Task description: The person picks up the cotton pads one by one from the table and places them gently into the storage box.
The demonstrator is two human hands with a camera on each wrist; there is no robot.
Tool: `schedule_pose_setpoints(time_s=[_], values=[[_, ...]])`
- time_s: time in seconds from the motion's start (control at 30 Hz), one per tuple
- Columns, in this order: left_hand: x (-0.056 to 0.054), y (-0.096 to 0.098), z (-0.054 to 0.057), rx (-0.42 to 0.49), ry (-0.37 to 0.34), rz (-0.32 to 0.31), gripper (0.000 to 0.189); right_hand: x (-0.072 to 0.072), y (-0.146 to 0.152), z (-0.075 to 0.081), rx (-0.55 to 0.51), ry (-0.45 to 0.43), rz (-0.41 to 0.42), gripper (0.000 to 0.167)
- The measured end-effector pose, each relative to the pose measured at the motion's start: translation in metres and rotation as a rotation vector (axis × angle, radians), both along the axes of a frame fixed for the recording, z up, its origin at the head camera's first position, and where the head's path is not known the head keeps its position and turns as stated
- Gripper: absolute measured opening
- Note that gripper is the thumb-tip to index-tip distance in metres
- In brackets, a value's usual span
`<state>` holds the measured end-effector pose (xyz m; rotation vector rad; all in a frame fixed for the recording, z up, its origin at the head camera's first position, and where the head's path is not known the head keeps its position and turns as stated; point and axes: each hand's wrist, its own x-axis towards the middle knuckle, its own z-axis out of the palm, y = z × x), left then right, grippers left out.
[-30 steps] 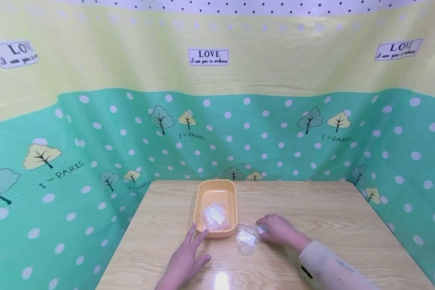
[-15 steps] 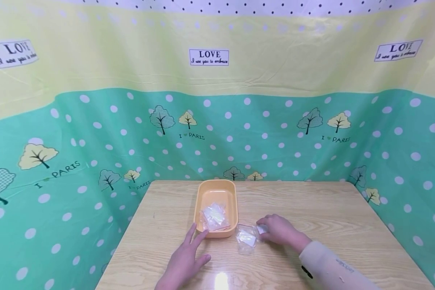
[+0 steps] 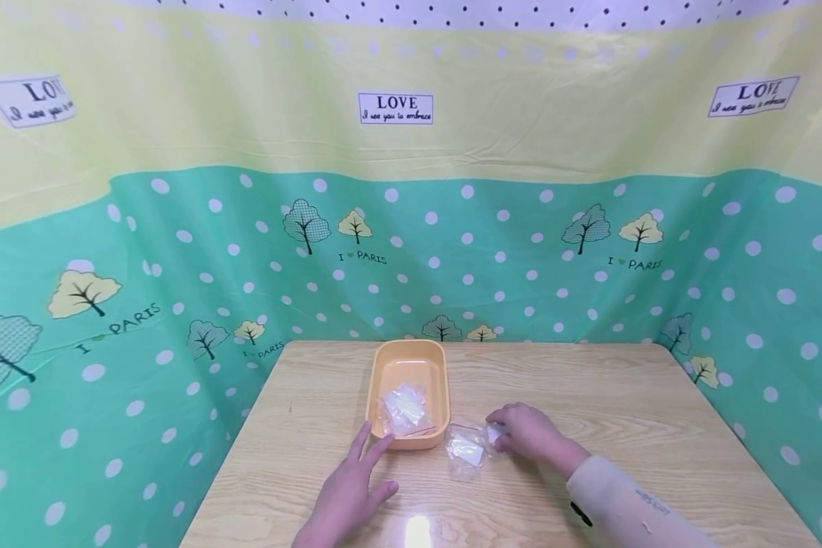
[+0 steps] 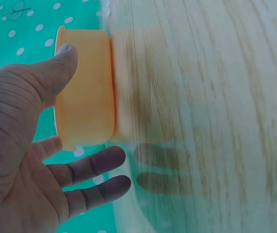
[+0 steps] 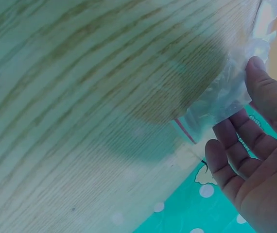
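My left hand (image 3: 348,495) is beside the near end of a light orange plastic bin (image 3: 442,373), fingers spread and fingertips at its near-left rim. In the left wrist view the thumb lies along the bin wall (image 4: 87,92) and two fingers stretch out over the tabletop. My right hand (image 3: 530,434) has thumb and fingers around a small clear zip-lock bag (image 3: 495,434) lying on the table. In the right wrist view that bag shows a red seal strip (image 5: 186,131); its far part is out of sight. Another clear zip-lock bag (image 3: 466,450) with a white label lies just left of it.
Inside the bin lie clear bags (image 3: 406,407) with white labels, overlapping, with a red seal line. The wooden table (image 3: 575,380) ends at a green dotted curtain (image 3: 500,259) at the back and sides. A bright light reflection (image 3: 418,529) shows near the front.
My right hand shifts very slightly, and a bit more of the bag beside its fingers shows. The left hand, the bin and the other bag stay in place.
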<state>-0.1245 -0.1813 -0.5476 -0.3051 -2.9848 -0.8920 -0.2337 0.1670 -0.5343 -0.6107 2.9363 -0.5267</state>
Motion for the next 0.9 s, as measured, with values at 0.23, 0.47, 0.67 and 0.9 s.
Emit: schedule_pose_setpoints(time_s=[0.23,0.47,0.67,0.9], values=[[-0.0006,-0.0004,-0.0004,0.003,-0.005,-0.004,0.078,-0.0011,0.0005,-0.0007,0.015,0.043,-0.003,0.032],[-0.0003,-0.0009,-0.0009,0.013,-0.014,-0.009,0.078,-0.002,0.0018,0.0,-0.024,0.108,-0.05,0.017],[0.0002,-0.0012,-0.0014,0.015,-0.012,-0.013,0.078,-0.0044,0.0032,0.0032,-0.059,0.126,-0.122,0.017],[0.0002,-0.0008,-0.0008,0.013,-0.009,-0.006,0.078,-0.0061,0.003,0.0057,-0.075,0.1,-0.163,0.017]])
